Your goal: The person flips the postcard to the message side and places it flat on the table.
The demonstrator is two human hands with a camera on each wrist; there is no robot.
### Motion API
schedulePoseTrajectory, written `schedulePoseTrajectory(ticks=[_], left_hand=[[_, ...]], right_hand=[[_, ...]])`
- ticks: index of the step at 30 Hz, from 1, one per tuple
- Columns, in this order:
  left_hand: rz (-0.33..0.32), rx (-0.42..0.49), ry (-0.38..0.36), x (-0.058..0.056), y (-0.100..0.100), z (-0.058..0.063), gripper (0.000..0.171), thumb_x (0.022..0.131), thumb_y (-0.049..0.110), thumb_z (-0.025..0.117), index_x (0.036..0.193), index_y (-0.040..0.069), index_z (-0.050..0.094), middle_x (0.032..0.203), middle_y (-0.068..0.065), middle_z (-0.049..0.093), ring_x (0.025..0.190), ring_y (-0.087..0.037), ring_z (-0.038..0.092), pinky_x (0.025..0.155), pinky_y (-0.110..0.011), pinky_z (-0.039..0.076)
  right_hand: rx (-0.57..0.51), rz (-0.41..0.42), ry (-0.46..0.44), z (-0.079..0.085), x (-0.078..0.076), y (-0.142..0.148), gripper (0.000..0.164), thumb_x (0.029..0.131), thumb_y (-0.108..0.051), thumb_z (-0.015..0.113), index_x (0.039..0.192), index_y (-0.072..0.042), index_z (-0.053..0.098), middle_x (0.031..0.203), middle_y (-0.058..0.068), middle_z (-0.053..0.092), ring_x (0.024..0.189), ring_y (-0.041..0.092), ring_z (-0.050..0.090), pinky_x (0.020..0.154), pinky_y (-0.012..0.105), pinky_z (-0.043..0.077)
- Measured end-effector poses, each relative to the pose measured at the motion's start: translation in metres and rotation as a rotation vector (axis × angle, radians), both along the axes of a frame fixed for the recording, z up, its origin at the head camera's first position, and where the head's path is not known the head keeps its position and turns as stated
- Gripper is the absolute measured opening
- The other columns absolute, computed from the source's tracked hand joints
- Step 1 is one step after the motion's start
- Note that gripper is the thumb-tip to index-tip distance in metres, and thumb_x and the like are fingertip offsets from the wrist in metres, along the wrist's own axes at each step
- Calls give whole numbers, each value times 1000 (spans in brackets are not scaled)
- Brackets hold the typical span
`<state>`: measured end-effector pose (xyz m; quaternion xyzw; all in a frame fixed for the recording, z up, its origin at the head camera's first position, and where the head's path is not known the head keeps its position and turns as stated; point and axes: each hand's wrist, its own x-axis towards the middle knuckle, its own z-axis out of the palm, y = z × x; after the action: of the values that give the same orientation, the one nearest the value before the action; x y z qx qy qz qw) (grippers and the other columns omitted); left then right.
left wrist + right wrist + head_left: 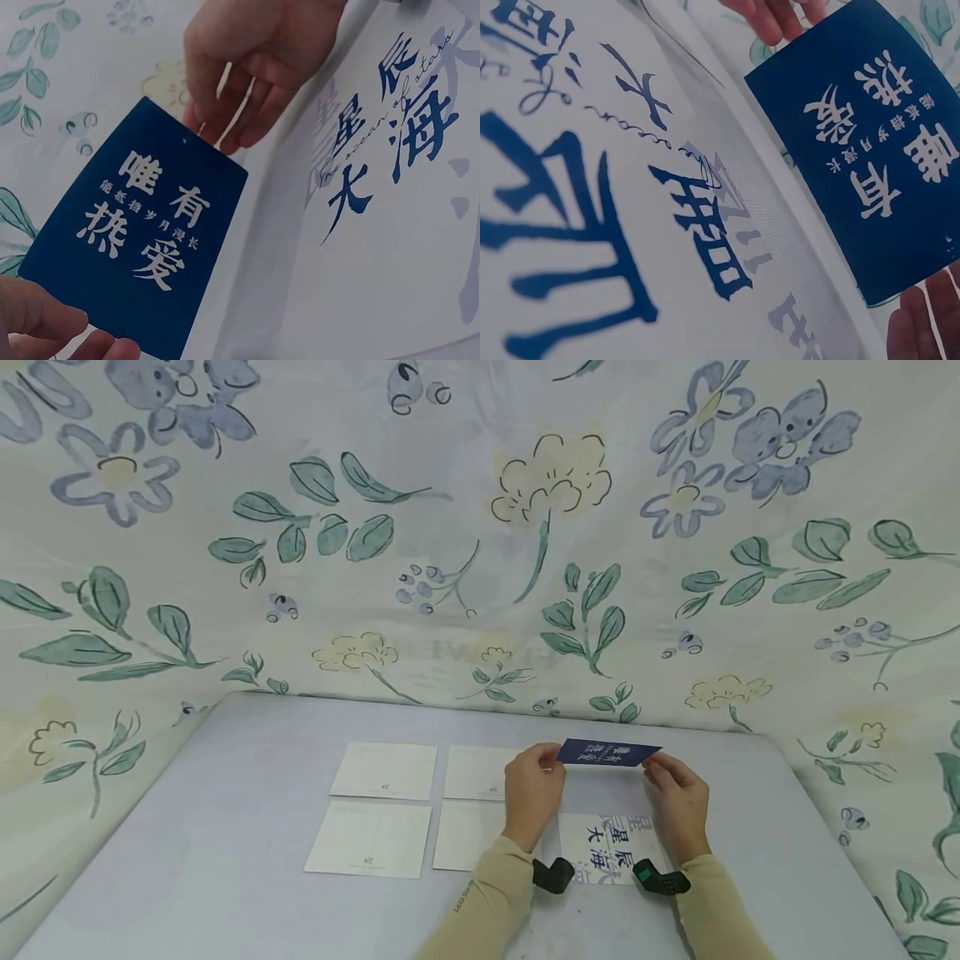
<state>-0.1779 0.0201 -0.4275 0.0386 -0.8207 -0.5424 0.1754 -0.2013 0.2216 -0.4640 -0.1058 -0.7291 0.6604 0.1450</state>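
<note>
Both hands hold a dark blue postcard [609,752] with white Chinese characters above the table, tilted up. The left hand [534,795] pinches its left end and the right hand [681,802] its right end. In the left wrist view the blue postcard [142,225] spans between the left fingers [37,322] and the right hand [259,67]. Beneath the hands a white postcard [611,852] with blue characters lies on the table, partly behind the wrist cameras. The right wrist view shows this white postcard [592,247] close up beside the blue postcard [870,150].
Several white cards lie face down in two rows left of the hands, among them a back left card [384,771] and a front left card [367,840]. The left arm partly covers the nearer right ones. A flowered cloth [465,527] hangs behind the pale table [225,827].
</note>
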Motion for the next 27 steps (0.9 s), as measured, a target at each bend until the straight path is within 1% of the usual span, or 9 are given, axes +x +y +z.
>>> schedulePoseTrajectory(ticks=[5, 8, 11, 14, 19, 23, 27], left_hand=[[11, 10, -9, -1, -2, 0, 22, 80, 2, 62, 99, 7, 71, 91, -3, 69, 80, -11, 64, 71, -25, 51], [19, 8, -13, -1, -3, 0, 19, 80, 4, 62, 96, 8, 72, 86, -1, 69, 78, -10, 64, 70, -25, 51], [20, 16, -22, -1, -3, 1, 15, 82, 6, 62, 93, 8, 72, 82, 0, 69, 76, -10, 63, 68, -26, 51], [16, 26, -27, 0, -4, 2, 13, 83, 8, 62, 91, 8, 73, 79, 0, 68, 74, -9, 63, 67, -26, 51], [12, 32, -19, 0, -4, 1, 13, 85, 13, 63, 89, 6, 73, 78, 0, 69, 72, -9, 63, 64, -25, 51], [19, 27, -24, 0, -4, 1, 13, 85, 16, 65, 89, 7, 74, 77, 1, 69, 71, -8, 63, 63, -24, 50], [16, 36, -36, 0, -5, 2, 13, 85, 17, 65, 89, 7, 74, 76, 2, 68, 70, -9, 62, 62, -25, 50]], right_hand=[[-35, -8, -3, -1, -1, 0, 23, 94, -7, 50, 112, 0, 63, 104, 8, 62, 97, 13, 60, 82, 17, 48], [-59, -8, 11, -2, -3, 0, 22, 94, -5, 50, 111, 3, 63, 102, 8, 63, 96, 13, 61, 82, 18, 48], [-89, 4, 24, -3, -3, 0, 23, 94, -7, 52, 110, 6, 61, 102, 8, 64, 95, 12, 61, 82, 19, 49], [-94, 16, 35, -4, -2, 1, 27, 94, -11, 53, 112, 9, 60, 104, 9, 63, 97, 12, 62, 83, 20, 48], [-91, 11, 39, -6, -1, 1, 29, 96, -14, 50, 112, 8, 60, 109, 14, 62, 99, 13, 61, 84, 19, 48], [-103, -1, 23, -7, -2, 2, 28, 96, -13, 47, 111, 7, 61, 109, 13, 62, 99, 14, 61, 83, 19, 48], [-109, 14, 11, -7, -3, 3, 28, 97, -14, 46, 111, 5, 62, 110, 11, 61, 100, 14, 61, 84, 20, 48]])
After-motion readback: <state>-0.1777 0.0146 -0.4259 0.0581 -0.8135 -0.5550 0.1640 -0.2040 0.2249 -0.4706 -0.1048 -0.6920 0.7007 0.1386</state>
